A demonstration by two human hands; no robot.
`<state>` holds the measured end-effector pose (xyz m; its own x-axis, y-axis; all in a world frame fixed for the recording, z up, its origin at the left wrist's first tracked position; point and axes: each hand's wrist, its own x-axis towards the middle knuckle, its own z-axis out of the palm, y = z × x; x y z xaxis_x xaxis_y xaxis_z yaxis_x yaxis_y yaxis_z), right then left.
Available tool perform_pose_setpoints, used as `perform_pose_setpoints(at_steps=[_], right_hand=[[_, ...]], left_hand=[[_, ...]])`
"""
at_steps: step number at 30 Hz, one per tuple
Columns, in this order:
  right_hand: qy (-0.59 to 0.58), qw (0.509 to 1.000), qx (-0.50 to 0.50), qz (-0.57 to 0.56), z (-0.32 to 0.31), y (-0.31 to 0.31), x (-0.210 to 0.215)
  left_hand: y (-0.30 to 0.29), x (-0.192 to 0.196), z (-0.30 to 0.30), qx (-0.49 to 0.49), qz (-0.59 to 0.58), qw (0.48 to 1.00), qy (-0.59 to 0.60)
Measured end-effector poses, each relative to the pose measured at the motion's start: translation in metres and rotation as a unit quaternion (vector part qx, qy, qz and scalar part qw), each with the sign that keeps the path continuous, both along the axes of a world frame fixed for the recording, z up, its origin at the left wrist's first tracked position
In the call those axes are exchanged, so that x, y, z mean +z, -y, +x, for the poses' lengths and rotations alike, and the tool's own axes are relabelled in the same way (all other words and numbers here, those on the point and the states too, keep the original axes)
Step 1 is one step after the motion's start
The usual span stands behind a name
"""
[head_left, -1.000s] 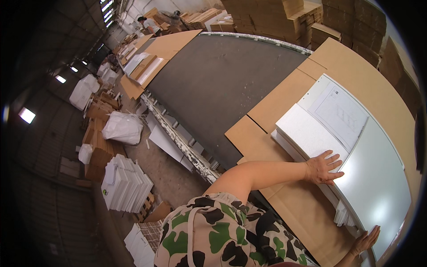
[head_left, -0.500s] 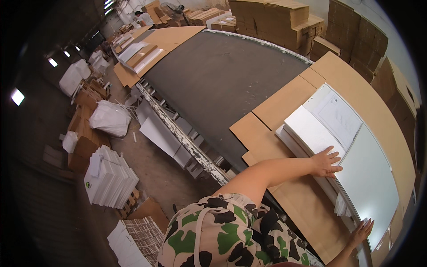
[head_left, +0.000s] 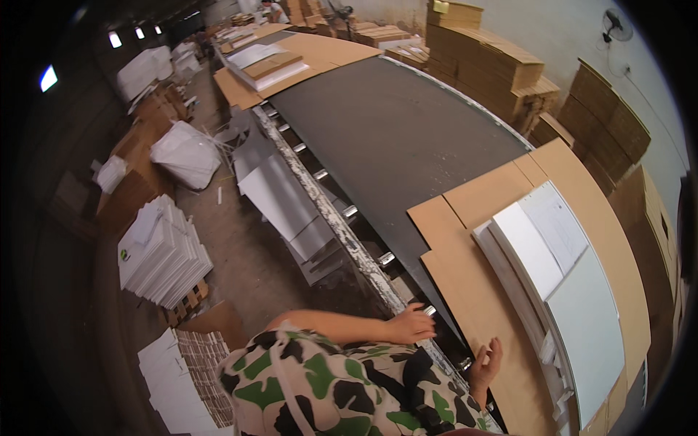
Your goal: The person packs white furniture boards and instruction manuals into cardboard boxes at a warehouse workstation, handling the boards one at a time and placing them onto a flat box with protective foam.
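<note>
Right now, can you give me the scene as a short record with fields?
place: warehouse, long conveyor
left hand: open, at the conveyor's near edge
right hand: open, on the cardboard sheet
on the sheet: white panels, stacked
left of the conveyor: white stacks on the floor
behind: carton stacks

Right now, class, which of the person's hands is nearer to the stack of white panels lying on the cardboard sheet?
The right hand. It rests on the cardboard sheet, just short of the stack of white panels. The left hand sits farther off, at the conveyor's edge.
</note>
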<state>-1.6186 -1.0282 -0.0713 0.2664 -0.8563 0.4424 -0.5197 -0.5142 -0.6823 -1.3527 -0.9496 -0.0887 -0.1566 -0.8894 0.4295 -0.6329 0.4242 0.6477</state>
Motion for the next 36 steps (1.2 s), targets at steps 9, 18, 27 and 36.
perform_pose_setpoints(at_steps=[9, 18, 27, 36], right_hand=[[-0.008, 0.983, 0.174, 0.061, 0.118, -0.047, -0.013], [-0.027, 0.998, 0.0, 0.061, 0.196, -0.177, -0.054], [-0.164, 0.864, 0.095, 0.467, 0.255, -0.257, -0.196], [-0.365, 0.805, 0.102, 0.456, 0.235, -0.241, -0.176]], left_hand=[[-0.158, -0.008, 0.082, 0.251, 0.359, 0.894, -0.09], [-0.169, -0.052, 0.182, -0.076, 0.352, 0.933, 0.014], [-0.289, -0.117, 0.359, 0.033, 0.437, 0.892, 0.113], [-0.476, -0.247, 0.437, 0.222, 0.635, 0.735, 0.087]])
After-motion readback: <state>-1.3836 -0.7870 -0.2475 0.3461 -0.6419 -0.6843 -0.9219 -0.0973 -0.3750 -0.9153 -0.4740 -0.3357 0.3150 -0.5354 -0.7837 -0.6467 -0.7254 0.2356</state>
